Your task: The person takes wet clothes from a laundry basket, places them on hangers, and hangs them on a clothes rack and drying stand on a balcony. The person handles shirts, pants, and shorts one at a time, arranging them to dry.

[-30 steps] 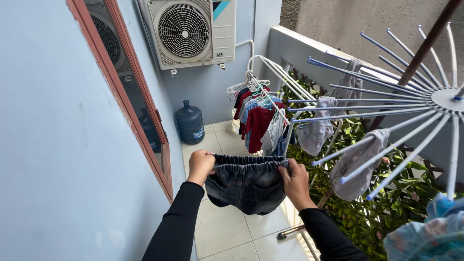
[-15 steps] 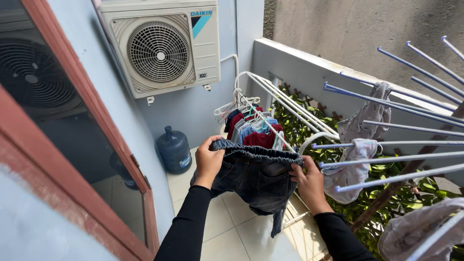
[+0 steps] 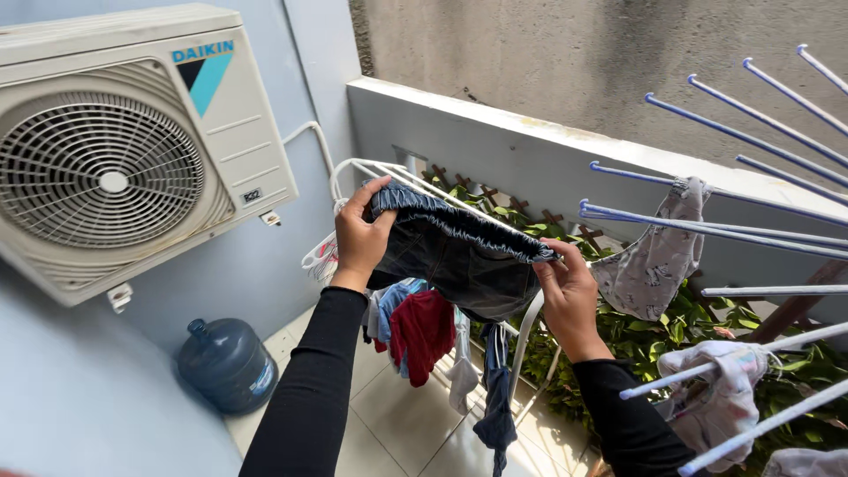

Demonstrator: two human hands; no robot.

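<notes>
Both of my hands hold up a pair of dark denim shorts point(image 3: 455, 261) by the elastic waistband. My left hand point(image 3: 360, 233) grips the waistband's left end and my right hand point(image 3: 569, 296) pinches its right end. The shorts hang spread between them, just over the white bars of a clothes rack point(image 3: 402, 177) that carries red, blue and grey clothes on hangers point(image 3: 420, 327). I wear long black sleeves.
An air-conditioner outdoor unit point(image 3: 124, 150) is mounted on the blue wall at left, with a blue water jug point(image 3: 228, 364) on the tiled floor below. A radial drying rack with blue-tipped arms point(image 3: 707, 225) holds small pale garments point(image 3: 654, 261) at right. Green plants point(image 3: 658, 340) grow beneath it.
I have raised the shorts and carried them forward over the white rack. My view has swung toward the rack and the air-conditioner unit; the window frame has left the picture.
</notes>
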